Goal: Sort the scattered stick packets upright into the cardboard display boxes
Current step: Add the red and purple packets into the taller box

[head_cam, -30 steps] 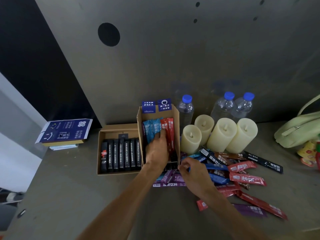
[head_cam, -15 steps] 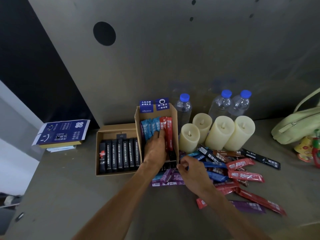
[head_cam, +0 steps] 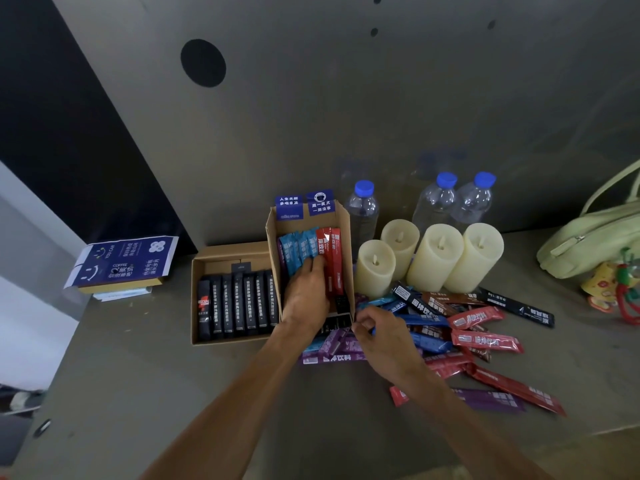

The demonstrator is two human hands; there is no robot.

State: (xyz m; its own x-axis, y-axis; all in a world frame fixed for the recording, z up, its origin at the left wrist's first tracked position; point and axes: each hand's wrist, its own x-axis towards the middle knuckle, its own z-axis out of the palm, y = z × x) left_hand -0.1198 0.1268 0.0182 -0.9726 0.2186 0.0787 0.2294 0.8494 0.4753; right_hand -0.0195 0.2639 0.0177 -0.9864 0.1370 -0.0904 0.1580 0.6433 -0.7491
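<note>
A tall cardboard display box [head_cam: 273, 230] holds light blue packets [head_cam: 294, 251] and red packets [head_cam: 331, 258] standing upright. My left hand [head_cam: 306, 296] is inside it, fingers pressed against the blue packets. A lower cardboard box [head_cam: 225, 252] to its left holds a row of black packets [head_cam: 239, 306]. My right hand [head_cam: 377, 332] is beside the tall box's front corner, pinching the end of a blue packet [head_cam: 420, 320] from the scattered pile [head_cam: 478, 341] of red, blue, purple, brown and black packets.
Three cream candles [head_cam: 433, 258] and a fourth stand behind the pile, with three water bottles [head_cam: 436, 199] at the wall. A pale green bag [head_cam: 588, 244] with a charm lies at the right. A blue printed box [head_cam: 121, 265] sits at the far left.
My right hand has closed its fingertips on the blue packet's end and shifted slightly toward the tall box. My left hand stays in the box against the blue packets.
</note>
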